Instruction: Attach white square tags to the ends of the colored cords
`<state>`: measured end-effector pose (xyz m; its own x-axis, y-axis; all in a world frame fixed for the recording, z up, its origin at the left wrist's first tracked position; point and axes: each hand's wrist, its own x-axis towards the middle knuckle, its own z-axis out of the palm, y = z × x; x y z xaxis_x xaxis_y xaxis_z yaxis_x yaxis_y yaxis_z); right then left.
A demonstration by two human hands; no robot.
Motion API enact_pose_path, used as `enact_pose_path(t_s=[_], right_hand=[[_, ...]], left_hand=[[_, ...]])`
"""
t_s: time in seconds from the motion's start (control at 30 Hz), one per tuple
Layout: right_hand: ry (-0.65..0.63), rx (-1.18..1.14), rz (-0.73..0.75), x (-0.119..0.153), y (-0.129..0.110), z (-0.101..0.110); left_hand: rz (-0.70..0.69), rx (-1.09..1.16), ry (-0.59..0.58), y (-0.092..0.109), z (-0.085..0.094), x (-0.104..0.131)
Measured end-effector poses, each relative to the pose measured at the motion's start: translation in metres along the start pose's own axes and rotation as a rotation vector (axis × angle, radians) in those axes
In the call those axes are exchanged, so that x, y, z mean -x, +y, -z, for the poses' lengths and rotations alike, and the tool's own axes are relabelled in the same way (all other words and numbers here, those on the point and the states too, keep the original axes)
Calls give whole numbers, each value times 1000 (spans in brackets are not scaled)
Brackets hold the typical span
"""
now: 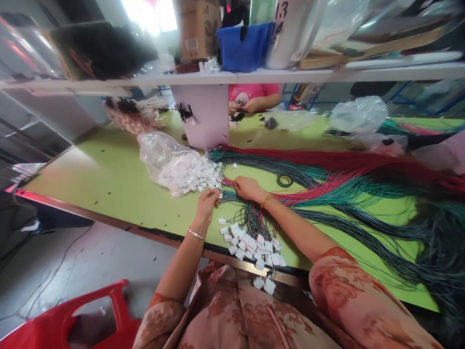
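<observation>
My left hand (208,204) is closed in a pinch on a small white plastic connector (220,195) beside the loose pile. My right hand (248,187) is closed at the ends of the red wires (305,198); its fingertips are partly hidden, and it seems to grip a wire there. Loose white connectors (189,173) spill from a clear plastic bag (154,150) just beyond my left hand. Nearer my body, a bunch of wires fitted with white connectors (254,246) lies at the table edge, some hanging over it.
Long green wires (348,191) and black wires (363,228) run right across the green table (119,179). A roll of black tape (284,181) lies among them. A shelf (327,75) with a blue bin (245,48) spans overhead. Another person's hands (252,104) work opposite. A red chair (90,310) stands lower left.
</observation>
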<state>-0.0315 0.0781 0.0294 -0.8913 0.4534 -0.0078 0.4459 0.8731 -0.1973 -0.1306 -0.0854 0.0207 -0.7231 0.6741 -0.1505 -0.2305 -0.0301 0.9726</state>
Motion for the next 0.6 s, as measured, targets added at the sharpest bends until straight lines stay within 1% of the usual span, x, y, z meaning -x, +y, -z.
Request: enact_pose_path(t_s=[0.1, 0.27, 0.33, 0.43, 0.53, 0.6], right_hand=[[11, 3, -8, 4, -1, 2], [68, -65, -6, 9, 8, 4], [98, -179, 14, 10, 12, 3], [165, -432, 53, 9, 13, 0], [226, -677, 86, 4, 7, 0], [230, -822, 95, 2, -1, 2]], left_hand=[[-13, 15, -11, 0, -2, 2], [-28, 52, -54, 0, -5, 5], [-23, 66, -68, 0, -5, 5], [-12, 108, -81, -2, -5, 4], [-2, 186, -90, -4, -6, 2], [11, 248, -99, -5, -6, 1]])
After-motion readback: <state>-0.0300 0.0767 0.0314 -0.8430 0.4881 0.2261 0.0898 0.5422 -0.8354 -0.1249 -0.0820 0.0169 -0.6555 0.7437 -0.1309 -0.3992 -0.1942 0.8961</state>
